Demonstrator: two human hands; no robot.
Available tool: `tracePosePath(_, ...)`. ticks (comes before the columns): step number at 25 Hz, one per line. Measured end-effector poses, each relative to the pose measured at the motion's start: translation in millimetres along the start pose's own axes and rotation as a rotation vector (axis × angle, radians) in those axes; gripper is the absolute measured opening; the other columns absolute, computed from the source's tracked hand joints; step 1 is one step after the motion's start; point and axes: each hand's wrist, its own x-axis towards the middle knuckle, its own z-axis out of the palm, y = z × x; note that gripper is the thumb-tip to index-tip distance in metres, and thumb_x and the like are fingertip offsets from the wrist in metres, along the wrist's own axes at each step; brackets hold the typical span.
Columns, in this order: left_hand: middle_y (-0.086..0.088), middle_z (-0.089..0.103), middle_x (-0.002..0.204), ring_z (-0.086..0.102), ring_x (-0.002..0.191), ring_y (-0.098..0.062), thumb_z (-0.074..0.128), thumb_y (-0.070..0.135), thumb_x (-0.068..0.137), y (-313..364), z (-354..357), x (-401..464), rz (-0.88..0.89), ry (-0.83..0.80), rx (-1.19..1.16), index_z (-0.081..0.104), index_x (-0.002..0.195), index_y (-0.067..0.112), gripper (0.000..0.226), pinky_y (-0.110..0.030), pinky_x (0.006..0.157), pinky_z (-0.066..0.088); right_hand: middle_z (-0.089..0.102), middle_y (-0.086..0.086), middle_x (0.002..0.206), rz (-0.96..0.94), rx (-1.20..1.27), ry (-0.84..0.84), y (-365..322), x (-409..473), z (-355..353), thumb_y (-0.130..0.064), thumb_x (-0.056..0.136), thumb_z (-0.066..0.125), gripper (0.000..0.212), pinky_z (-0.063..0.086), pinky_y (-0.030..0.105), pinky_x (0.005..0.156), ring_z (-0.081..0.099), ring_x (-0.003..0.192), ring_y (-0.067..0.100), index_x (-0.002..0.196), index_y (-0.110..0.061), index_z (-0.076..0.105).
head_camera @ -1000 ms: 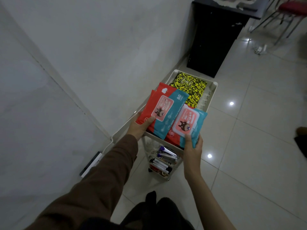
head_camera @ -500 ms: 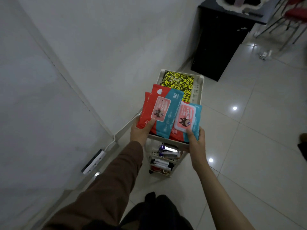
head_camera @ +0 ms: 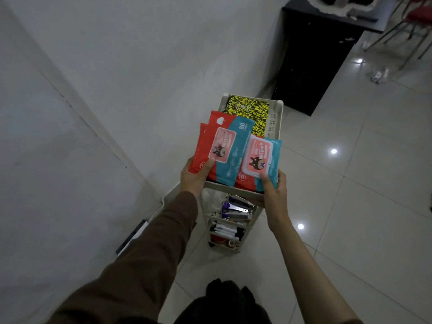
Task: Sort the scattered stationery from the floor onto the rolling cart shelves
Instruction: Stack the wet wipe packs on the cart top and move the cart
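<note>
black cabinet (head_camera: 311, 57) by wall | power strip (head_camera: 131, 237) on floor | chair (head_camera: 411, 22)

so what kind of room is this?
Probably an office or study room, though that's a guess. Glossy tiled floor, a black desk against the white wall with a metal-legged red chair by it, and a white rolling cart stocked with a notebook, staplers and markers.

Both hands (head_camera: 195, 177) (head_camera: 274, 189) gripping wipe packs (head_camera: 225, 148) over cart (head_camera: 277, 118).
</note>
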Motion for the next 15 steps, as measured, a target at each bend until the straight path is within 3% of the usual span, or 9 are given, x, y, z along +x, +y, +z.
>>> tracePosePath(4, -0.009, 0.067, 0.106, 0.066, 0.094, -0.024, 0.069, 0.027, 0.08, 16.5, -6.3, 28.1, -0.022, -0.104, 0.036, 0.058, 0.107, 0.018, 0.031, -0.037, 0.083, 0.054, 0.056, 0.001, 0.115, 0.027, 0.092, 0.077, 6.4, -2.4, 22.4, -0.027, 0.094, 0.049, 0.044, 0.057, 0.019, 0.062, 0.065, 0.092, 0.011, 0.133, -0.019, 0.03)
tracePosePath(8, -0.003, 0.071, 0.092, 0.067, 0.087, -0.025, 0.075, 0.03, 0.073, 23.3, -26.5, 55.4, -0.038, -0.146, 0.065, 0.06, 0.1, 0.02, 0.033, -0.028, 0.066, 0.058, 0.049, 0.01, 0.13, 0.056, 0.185, 0.166, 21.3, -9.6, 56.5, -0.026, 0.093, 0.05, 0.052, 0.055, 0.045, 0.086, 0.06, 0.111, 0.025, 0.138, -0.021, 0.025)
tracePosePath(10, 0.005, 0.073, 0.083, 0.07, 0.079, -0.019, 0.084, 0.054, 0.047, 26.2, -36.9, 63.5, -0.054, -0.168, 0.059, 0.061, 0.096, 0.025, 0.062, -0.025, 0.06, 0.058, 0.049, 0.01, 0.132, 0.072, 0.228, 0.178, 27.3, -11.1, 71.6, -0.025, 0.093, 0.05, 0.053, 0.052, 0.051, 0.089, 0.059, 0.112, 0.026, 0.139, -0.023, 0.024)
tracePosePath(12, 0.006, 0.073, 0.082, 0.071, 0.074, -0.014, 0.082, 0.067, 0.025, 25.6, -44.3, 72.4, -0.067, -0.167, 0.056, 0.061, 0.095, 0.026, 0.084, -0.026, 0.06, 0.058, 0.049, 0.008, 0.132, 0.084, 0.224, 0.164, 27.4, -7.7, 81.0, -0.026, 0.093, 0.051, 0.055, 0.053, 0.051, 0.089, 0.059, 0.113, 0.025, 0.14, -0.025, 0.023)
tracePosePath(13, 0.006, 0.073, 0.081, 0.071, 0.073, -0.013, 0.082, 0.068, 0.024, 25.1, -47.1, 76.1, -0.066, -0.167, 0.054, 0.061, 0.095, 0.026, 0.084, -0.026, 0.059, 0.058, 0.05, 0.007, 0.132, 0.084, 0.203, 0.149, 27.1, -4.9, 84.1, -0.026, 0.093, 0.051, 0.055, 0.054, 0.049, 0.088, 0.059, 0.113, 0.024, 0.141, -0.025, 0.024)
tracePosePath(15, 0.003, 0.073, 0.086, 0.071, 0.074, -0.016, 0.082, 0.06, 0.042, 27.0, -48.9, 82.7, -0.061, -0.168, 0.061, 0.061, 0.095, 0.027, 0.066, -0.026, 0.059, 0.058, 0.053, 0.005, 0.128, 0.064, 0.188, 0.146, 27.4, 1.0, 87.6, -0.025, 0.093, 0.052, 0.053, 0.058, 0.039, 0.083, 0.061, 0.11, 0.021, 0.14, -0.024, 0.028)
